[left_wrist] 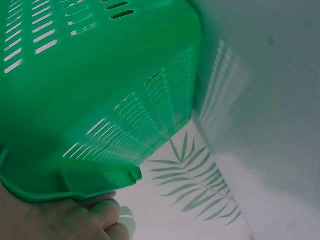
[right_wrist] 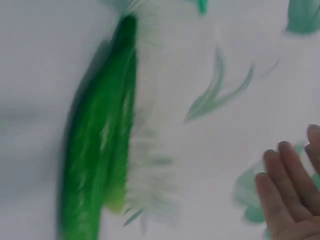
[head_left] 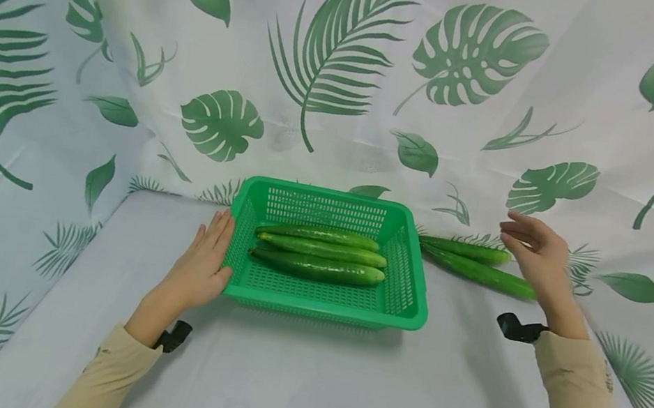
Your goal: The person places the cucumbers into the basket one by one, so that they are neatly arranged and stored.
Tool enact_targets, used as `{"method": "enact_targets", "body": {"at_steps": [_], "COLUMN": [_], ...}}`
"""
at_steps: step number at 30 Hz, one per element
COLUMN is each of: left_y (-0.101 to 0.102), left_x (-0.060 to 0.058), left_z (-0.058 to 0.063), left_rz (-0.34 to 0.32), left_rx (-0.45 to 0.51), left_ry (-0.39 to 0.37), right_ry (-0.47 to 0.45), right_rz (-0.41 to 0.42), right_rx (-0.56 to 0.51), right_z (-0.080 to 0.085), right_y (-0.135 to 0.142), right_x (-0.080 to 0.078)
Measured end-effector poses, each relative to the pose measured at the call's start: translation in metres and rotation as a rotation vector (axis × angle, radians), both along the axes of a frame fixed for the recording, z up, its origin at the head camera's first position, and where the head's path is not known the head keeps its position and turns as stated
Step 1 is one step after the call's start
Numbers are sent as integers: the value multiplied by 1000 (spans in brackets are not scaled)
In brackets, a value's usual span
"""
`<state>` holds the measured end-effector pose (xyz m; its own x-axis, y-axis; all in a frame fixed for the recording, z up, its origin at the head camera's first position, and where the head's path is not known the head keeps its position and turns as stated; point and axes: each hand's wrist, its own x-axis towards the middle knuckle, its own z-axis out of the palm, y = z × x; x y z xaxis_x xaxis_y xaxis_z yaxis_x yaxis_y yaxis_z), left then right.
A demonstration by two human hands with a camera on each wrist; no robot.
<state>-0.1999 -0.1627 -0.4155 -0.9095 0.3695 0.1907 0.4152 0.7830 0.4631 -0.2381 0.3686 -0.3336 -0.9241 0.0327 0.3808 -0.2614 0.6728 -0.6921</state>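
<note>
A green plastic basket [head_left: 324, 307] with slotted walls stands on the table, and three cucumbers [head_left: 320, 250] lie side by side in it. My left hand [head_left: 200, 266] rests against the basket's left rim with its fingers straight. To the right of the basket, two more cucumbers [head_left: 476, 270] lie on the table near the back. Above their right ends hovers my right hand [head_left: 537, 257], its fingers loosely bent and nothing in them. In the right wrist view these two cucumbers [right_wrist: 97, 145] look blurred, with the fingers [right_wrist: 285, 185] well apart from them.
A white cloth [head_left: 300, 383] covers the table. Behind it and at both sides hangs a white curtain [head_left: 348, 59] printed with green leaves. The basket's right wall stands close to the left ends of the loose cucumbers.
</note>
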Motion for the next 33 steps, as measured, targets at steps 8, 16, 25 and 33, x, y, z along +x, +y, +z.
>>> {"method": "enact_targets", "body": {"at_steps": [8, 16, 25, 33], "left_y": [-1, 0, -1, -1], "left_x": [0, -1, 0, -1], "left_z": [1, -2, -1, -2], "left_rz": [3, -2, 0, -1], "left_rx": [-2, 0, -3, -1], "left_ry": [-6, 4, 5, 1], "right_ry": [-243, -566, -529, -484], "right_rz": [-223, -132, -162, -161], "right_rx": [33, 1, -100, -36], "right_z": [-42, -96, -119, -116], "right_y": [77, 126, 129, 129], "right_x": [-14, -11, -7, -2]}}
